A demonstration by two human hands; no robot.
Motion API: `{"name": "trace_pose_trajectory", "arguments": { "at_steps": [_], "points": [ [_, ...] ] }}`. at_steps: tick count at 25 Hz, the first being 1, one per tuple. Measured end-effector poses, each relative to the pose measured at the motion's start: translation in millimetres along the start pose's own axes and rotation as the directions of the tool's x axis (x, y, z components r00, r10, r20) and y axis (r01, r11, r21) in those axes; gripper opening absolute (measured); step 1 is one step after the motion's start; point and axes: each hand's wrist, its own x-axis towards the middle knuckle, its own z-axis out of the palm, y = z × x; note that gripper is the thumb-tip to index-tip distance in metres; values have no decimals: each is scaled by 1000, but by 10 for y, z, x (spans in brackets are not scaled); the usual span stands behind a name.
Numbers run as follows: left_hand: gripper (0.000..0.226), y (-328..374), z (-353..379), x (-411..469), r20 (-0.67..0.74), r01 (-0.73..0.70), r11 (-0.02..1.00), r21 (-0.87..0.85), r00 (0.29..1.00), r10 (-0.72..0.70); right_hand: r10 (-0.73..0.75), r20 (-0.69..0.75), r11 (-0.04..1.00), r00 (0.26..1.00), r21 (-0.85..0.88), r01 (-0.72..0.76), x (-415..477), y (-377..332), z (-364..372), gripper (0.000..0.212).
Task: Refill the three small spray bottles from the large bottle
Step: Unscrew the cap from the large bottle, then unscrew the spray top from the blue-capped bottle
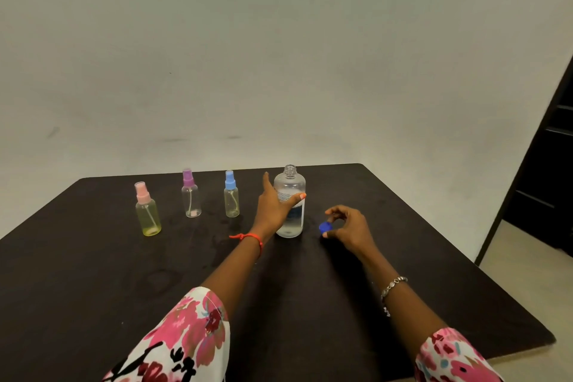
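Note:
The large clear bottle (291, 183) stands upright on the dark table (93, 273), its neck uncapped. My left hand (273, 208) rests against its left side, thumb across the label, other fingers spread. My right hand (348, 226) is to the bottle's right, just above the table, pinching the blue cap (325, 227) between thumb and fingers. Three small spray bottles stand in a row to the left, all with their spray tops on: a yellowish one with a pink top (148, 214), a clear one with a purple top (190, 195), and a pale yellow one with a blue top (231, 197).
A plain wall rises behind the table's far edge. A dark doorway or cabinet (545, 164) stands at the right, beyond the table's right edge. Faint wet marks show on the tabletop near the small bottles.

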Motion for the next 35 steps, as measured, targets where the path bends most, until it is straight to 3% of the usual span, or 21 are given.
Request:
{"name": "trace_pose_trajectory", "arguments": {
  "at_steps": [5, 7, 9, 12, 14, 16, 19, 23, 28, 35],
  "points": [
    [106, -87, -53, -52, 22, 65, 998, -20, 998, -64, 82, 71, 996, 994, -27, -80, -26, 26, -35, 69],
    [108, -134, -129, -72, 38, 97, 995, -24, 995, -96, 30, -7, 999, 1000, 29, -30, -23, -73, -38, 74],
    [103, -160, -231, -113, 36, 97, 995, -29, 995, -96, -90, -204, 981, 975, 151, 123, -12, -287, -27, 57],
    [76, -247, -452, -164, 7, 51, 997, -53, 999, -50, -285, -433, 894, 855, 202, 400, 11, -814, 19, 26],
    [56, -354, -620, -193, -57, 21, 998, -61, 998, -24, -412, -469, 830, 781, 159, 534, 22, -1193, 140, 21],
    [48, -447, -750, -196, -142, 26, 996, -80, 989, -38, -492, -418, 791, 764, 152, 593, 67, -1466, 363, 20],
    [57, -533, -850, -134, -214, 90, 992, -91, 971, -107, -463, -212, 857, 860, 139, 496, 222, -1628, 798, 26],
    [74, -702, -885, 29, -190, 196, 977, -81, 959, -208, -233, 51, 972, 971, 42, 231, 485, -1492, 1247, 44],
    [74, -842, -865, 197, -147, 211, 974, -79, 964, -221, -124, 109, 992, 986, 23, 122, 659, -1281, 1592, 35],
    [51, -809, -770, 192, -215, 118, 982, -144, 965, -148, -114, 157, 992, 981, 62, 105, 643, -1251, 1617, 24]
  ]
}}
